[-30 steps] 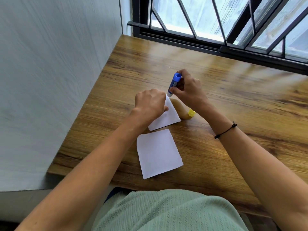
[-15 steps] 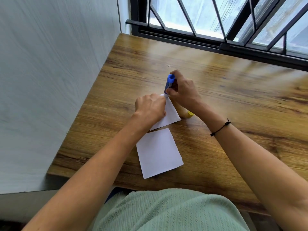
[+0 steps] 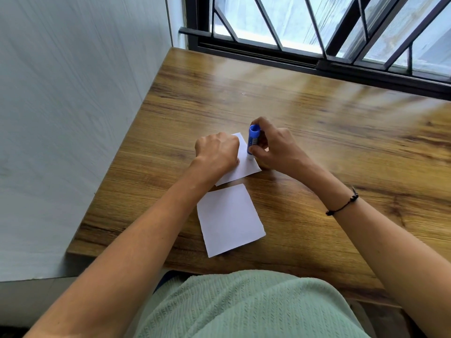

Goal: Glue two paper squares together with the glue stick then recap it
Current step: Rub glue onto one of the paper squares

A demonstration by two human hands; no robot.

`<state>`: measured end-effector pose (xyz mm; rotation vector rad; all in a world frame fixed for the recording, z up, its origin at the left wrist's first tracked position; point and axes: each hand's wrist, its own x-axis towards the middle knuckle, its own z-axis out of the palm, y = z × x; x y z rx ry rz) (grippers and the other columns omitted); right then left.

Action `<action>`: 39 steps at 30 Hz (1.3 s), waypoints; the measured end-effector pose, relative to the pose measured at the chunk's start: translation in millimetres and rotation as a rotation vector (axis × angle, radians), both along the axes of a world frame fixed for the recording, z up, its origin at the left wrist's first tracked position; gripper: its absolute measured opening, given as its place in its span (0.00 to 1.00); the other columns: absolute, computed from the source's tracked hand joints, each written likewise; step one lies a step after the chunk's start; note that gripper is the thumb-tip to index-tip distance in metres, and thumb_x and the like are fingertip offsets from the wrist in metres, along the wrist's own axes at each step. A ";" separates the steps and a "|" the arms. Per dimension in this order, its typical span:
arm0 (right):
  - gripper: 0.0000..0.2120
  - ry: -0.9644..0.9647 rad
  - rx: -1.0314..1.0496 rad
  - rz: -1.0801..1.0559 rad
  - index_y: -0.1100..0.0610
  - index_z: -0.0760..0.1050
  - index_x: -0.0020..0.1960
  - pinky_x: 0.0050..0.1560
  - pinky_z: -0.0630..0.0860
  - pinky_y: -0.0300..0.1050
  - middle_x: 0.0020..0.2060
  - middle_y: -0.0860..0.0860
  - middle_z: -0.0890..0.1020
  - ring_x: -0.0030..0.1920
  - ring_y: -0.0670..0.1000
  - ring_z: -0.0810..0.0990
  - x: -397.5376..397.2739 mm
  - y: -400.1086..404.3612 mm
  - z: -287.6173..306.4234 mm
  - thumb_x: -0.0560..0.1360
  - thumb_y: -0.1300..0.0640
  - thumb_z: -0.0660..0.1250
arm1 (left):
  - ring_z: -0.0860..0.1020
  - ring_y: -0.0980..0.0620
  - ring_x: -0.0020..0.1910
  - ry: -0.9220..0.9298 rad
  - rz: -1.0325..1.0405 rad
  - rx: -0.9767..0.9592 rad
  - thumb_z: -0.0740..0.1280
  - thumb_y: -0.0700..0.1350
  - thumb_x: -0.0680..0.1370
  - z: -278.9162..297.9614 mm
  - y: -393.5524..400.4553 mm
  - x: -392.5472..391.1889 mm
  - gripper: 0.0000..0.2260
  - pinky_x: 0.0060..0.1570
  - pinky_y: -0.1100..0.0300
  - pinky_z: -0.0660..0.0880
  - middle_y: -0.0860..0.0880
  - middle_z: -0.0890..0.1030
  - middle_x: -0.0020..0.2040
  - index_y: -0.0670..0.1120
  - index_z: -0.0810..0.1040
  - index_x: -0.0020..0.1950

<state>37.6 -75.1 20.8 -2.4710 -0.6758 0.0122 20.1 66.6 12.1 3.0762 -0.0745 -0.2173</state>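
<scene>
Head view, looking down at a wooden table under a barred window. I saw the right hand closed around the blue glue stick, thumb and fingers pinching its barrel. The stick stood nearly upright, its lower end down on the far paper; the actual tip was masked by the thumb, so I could not confirm contact. No cap was on the lower end as far as I could tell.

The left hand lay curled, knuckles up, pressing on the far paper's left part. Its fingertips were tucked under and out of sight. That hand and forearm covered much of the sheet; only the right portion and one far corner showed.

The near paper lay flat and free, just beside the far one, nearer the table's front edge; whether their corners touched was hidden by the left wrist.

A dark cord bracelet sat on the right wrist. Both elbows were cut off by the frame.
</scene>
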 end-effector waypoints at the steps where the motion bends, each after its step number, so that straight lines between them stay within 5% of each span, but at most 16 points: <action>1: 0.17 0.003 -0.002 0.005 0.62 0.68 0.58 0.47 0.75 0.59 0.39 0.60 0.81 0.39 0.60 0.79 -2.7 -2.1 0.6 0.70 0.63 0.66 | 0.69 0.47 0.39 0.003 0.001 0.002 0.65 0.51 0.75 0.7 0.1 0.7 0.14 0.36 0.55 0.64 0.45 0.69 0.40 0.43 0.75 0.55; 12: 0.19 0.059 0.000 0.014 0.57 0.67 0.59 0.46 0.76 0.58 0.39 0.59 0.81 0.39 0.59 0.79 -23.5 -16.1 9.1 0.69 0.63 0.67 | 0.69 0.46 0.40 -0.019 -0.012 -0.015 0.65 0.51 0.75 1.1 2.6 0.9 0.16 0.37 0.54 0.65 0.42 0.75 0.45 0.42 0.74 0.56; 21: 0.15 0.215 0.525 -0.163 0.48 0.67 0.41 0.50 0.77 0.64 0.45 0.54 0.79 0.48 0.62 0.80 -8.9 -20.9 42.8 0.67 0.65 0.70 | 0.78 0.39 0.48 -0.119 -0.085 -0.019 0.62 0.43 0.75 -8.9 2.4 -8.5 0.07 0.38 0.54 0.66 0.40 0.79 0.49 0.42 0.76 0.49; 27: 0.14 0.235 0.590 -0.309 0.52 0.64 0.38 0.40 0.80 0.57 0.36 0.56 0.79 0.35 0.54 0.84 4.8 -26.8 28.9 0.70 0.58 0.71 | 0.77 0.39 0.48 -0.136 -0.125 -0.014 0.61 0.43 0.76 -11.6 3.5 -9.8 0.07 0.38 0.55 0.66 0.40 0.79 0.49 0.42 0.76 0.49; 30: 0.15 0.215 0.580 -0.358 0.51 0.64 0.36 0.37 0.73 0.50 0.32 0.56 0.82 0.34 0.53 0.82 9.4 -27.2 19.0 0.68 0.52 0.71 | 0.77 0.39 0.48 -0.142 -0.136 -0.027 0.61 0.44 0.76 -11.6 4.7 -9.4 0.08 0.38 0.54 0.66 0.40 0.79 0.49 0.42 0.76 0.49; 34: 0.12 0.257 0.624 -0.344 0.47 0.71 0.45 0.47 0.73 0.48 0.40 0.55 0.80 0.42 0.52 0.77 14.9 -29.8 8.3 0.69 0.60 0.70 | 0.77 0.39 0.48 -0.131 -0.144 -0.028 0.61 0.44 0.76 -12.0 5.1 -7.9 0.07 0.38 0.54 0.66 0.39 0.79 0.49 0.42 0.76 0.48; 39: 0.14 0.314 0.645 -0.340 0.57 0.74 0.50 0.52 0.75 0.49 0.43 0.54 0.81 0.45 0.50 0.78 18.9 -30.6 0.1 0.69 0.72 0.65 | 0.77 0.39 0.48 -0.114 -0.140 -0.009 0.61 0.43 0.76 -12.7 4.5 -4.6 0.07 0.38 0.55 0.66 0.40 0.79 0.48 0.41 0.75 0.47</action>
